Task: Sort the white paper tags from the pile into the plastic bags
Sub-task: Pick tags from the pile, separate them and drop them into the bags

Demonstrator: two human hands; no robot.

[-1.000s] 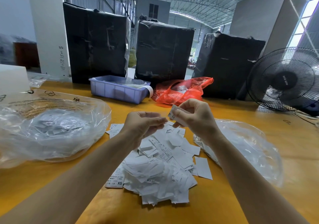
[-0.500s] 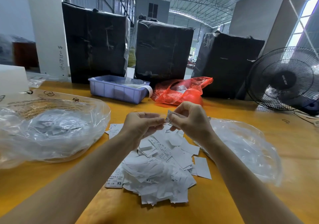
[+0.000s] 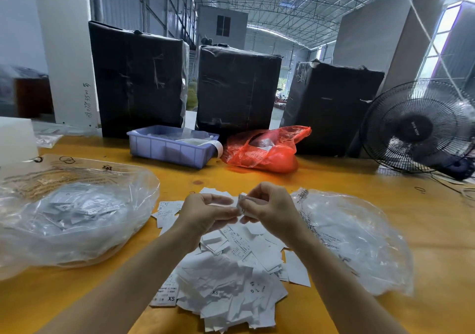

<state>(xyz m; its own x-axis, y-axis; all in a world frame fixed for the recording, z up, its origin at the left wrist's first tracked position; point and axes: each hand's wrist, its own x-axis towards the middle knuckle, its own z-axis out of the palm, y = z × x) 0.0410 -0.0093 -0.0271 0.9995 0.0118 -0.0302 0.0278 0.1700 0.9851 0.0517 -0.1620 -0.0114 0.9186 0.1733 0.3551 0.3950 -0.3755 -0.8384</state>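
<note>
The yellow tabletop [image 3: 385, 200] carries two clear plastic bags — one [image 3: 72, 220] toward its left edge, one [image 3: 359, 241] toward the right. Between them, the tag pile [image 3: 231, 277]. Above it, left hand [image 3: 205, 214] and right hand [image 3: 270, 206] pinch one tag [image 3: 241, 201].

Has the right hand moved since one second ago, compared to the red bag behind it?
Yes. The right hand has come down and slightly leftward, away from the red bag, and now meets the left hand over the tag pile.
</note>
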